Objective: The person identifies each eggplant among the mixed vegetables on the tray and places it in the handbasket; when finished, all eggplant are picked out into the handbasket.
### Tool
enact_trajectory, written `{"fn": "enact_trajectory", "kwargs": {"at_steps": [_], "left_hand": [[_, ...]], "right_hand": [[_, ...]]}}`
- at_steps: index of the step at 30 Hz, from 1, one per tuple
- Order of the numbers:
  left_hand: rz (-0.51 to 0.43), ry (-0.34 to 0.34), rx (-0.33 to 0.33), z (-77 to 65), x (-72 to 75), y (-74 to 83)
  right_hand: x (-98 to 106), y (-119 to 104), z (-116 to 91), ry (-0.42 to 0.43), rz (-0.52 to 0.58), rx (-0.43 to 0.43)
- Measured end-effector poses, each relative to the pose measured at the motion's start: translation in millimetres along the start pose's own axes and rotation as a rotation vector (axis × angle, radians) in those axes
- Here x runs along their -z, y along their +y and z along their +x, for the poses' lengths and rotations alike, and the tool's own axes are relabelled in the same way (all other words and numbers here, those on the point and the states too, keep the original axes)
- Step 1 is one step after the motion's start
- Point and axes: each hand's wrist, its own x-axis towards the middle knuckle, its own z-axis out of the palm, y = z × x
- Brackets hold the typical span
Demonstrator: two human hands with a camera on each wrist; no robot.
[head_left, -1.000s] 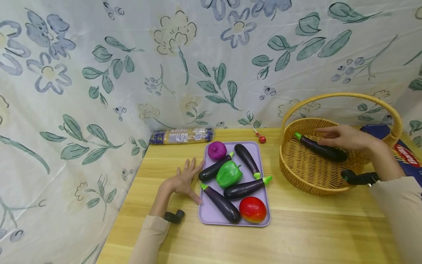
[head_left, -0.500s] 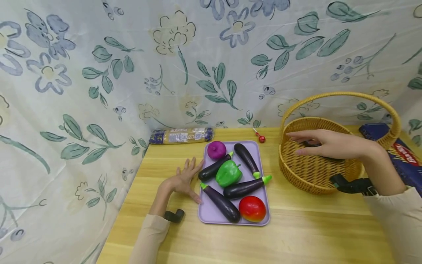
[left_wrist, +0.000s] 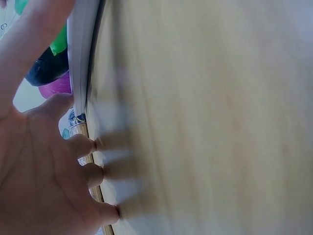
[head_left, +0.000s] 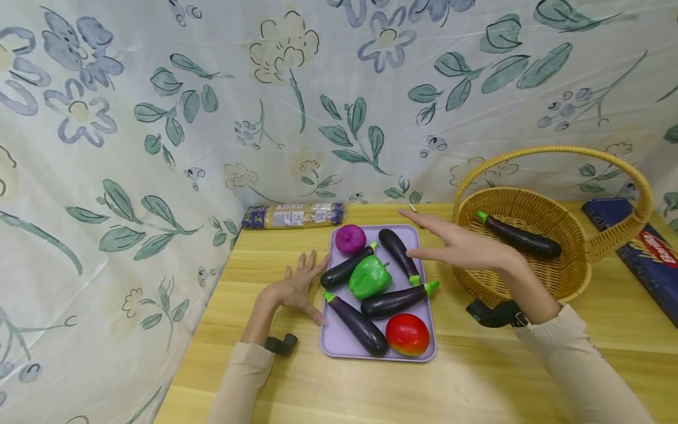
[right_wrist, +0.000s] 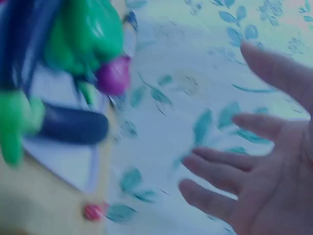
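Note:
A lilac tray [head_left: 339, 348] holds several dark eggplants, among them one [head_left: 396, 253] at its back right, a green bell pepper [head_left: 369, 278], a purple onion [head_left: 351, 239] and a red mango-like fruit [head_left: 408, 334]. My left hand [head_left: 294, 291] rests beside the tray's left edge, fingers spread, its thumb and one finger at the rim. In the left wrist view, its fingertips touch the table. My right hand [head_left: 466, 244] hovers between tray and basket, fingers straight and holding nothing, fingertips over the back-right eggplant. Inside the wicker basket [head_left: 477, 282] lies another eggplant [head_left: 521, 237].
A packet of dry noodles [head_left: 293, 216] lies along the table's back edge by the floral cloth [head_left: 212, 118]. Partly hidden in the head view is a red lollipop [right_wrist: 93, 212]. A blue package [head_left: 643, 247] lies right of the basket, whose tall handle [head_left: 551, 151] arches above it.
My right hand has moved left, out from above the basket toward the tray, leaving the basket's eggplant in plain view. My left hand has stayed in place.

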Motion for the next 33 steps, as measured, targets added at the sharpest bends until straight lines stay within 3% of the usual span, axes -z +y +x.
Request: {"fn": "enact_trajectory", "kwargs": {"at_steps": [10, 24, 33], "left_hand": [[-0.007, -0.006, -0.003, 0.2, 1.9, 0.1], [-0.013, -0.008, -0.004, -1.8, 2.4, 0.0], [-0.008, -0.008, -0.007, 0.1, 1.8, -0.8]], "right_hand": [[-36.4, 23.9, 38.9, 0.105, -0.043, -0.005], [-43.6, 44.3, 60.1, 0.077, -0.008, -0.019], [-44.8, 50.3, 69.8, 0.054, -0.042, -0.043]]}}
